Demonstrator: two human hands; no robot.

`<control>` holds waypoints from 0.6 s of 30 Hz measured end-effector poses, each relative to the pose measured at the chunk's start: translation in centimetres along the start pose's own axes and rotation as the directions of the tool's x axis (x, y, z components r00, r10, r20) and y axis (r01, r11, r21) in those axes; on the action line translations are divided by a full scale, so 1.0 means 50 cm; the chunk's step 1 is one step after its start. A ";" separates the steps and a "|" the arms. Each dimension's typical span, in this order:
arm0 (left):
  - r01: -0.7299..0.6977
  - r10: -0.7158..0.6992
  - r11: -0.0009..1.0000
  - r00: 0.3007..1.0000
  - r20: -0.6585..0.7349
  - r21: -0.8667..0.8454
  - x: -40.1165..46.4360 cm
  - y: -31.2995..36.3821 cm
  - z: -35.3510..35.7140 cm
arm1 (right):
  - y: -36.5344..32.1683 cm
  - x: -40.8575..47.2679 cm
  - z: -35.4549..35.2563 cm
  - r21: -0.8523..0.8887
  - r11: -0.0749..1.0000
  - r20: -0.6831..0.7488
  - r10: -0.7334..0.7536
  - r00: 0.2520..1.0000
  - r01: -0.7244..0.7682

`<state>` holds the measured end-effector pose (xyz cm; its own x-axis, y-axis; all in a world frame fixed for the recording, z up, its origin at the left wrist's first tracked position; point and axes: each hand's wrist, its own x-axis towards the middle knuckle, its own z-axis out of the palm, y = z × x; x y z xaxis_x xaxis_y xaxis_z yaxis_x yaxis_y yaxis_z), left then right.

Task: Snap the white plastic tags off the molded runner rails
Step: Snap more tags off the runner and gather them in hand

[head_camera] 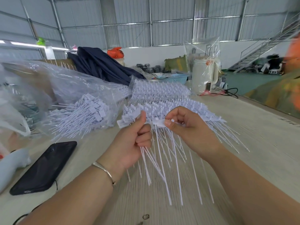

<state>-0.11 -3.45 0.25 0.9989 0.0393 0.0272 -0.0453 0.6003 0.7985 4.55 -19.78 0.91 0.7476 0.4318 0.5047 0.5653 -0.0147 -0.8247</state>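
Two hands at work on a bundle of white tags — above the pale counter (243, 143).

Left hand (129, 143) has its grip curled round a bunch of tags (128, 121), thumb up; right hand (186, 127) pinches one tag head (159, 123) beside it. Runner rails (162, 98) are stacked just behind; a black phone (43, 166) lies at left near a clear bag (68, 88) of loose tags.

two hands (129, 140), one phone (45, 166)
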 end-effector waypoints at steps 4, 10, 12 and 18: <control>0.000 0.001 0.986 1.000 -0.005 0.169 -0.006 -0.005 0.000 | 0.009 0.000 -0.001 -0.088 0.996 0.001 -0.009 1.000 0.010; 0.038 -0.029 0.947 0.999 -0.035 0.320 -0.010 -0.002 0.005 | 0.012 -0.004 -0.003 -0.300 0.950 0.014 -0.084 0.996 0.084; 0.029 -0.011 0.951 0.998 -0.061 0.309 -0.007 0.004 -0.001 | 0.011 -0.001 -0.012 -0.450 0.882 0.010 -0.153 0.988 0.141; -0.014 0.025 0.979 0.998 -0.050 0.202 -0.006 0.010 -0.009 | 0.010 0.005 -0.027 -0.403 0.914 0.020 -0.036 0.999 0.041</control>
<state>-0.42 -2.79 0.36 0.9954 0.0943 0.0166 -0.0554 0.4257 0.9032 5.49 -20.92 0.98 0.7199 0.4497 0.5287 0.6877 -0.3593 -0.6308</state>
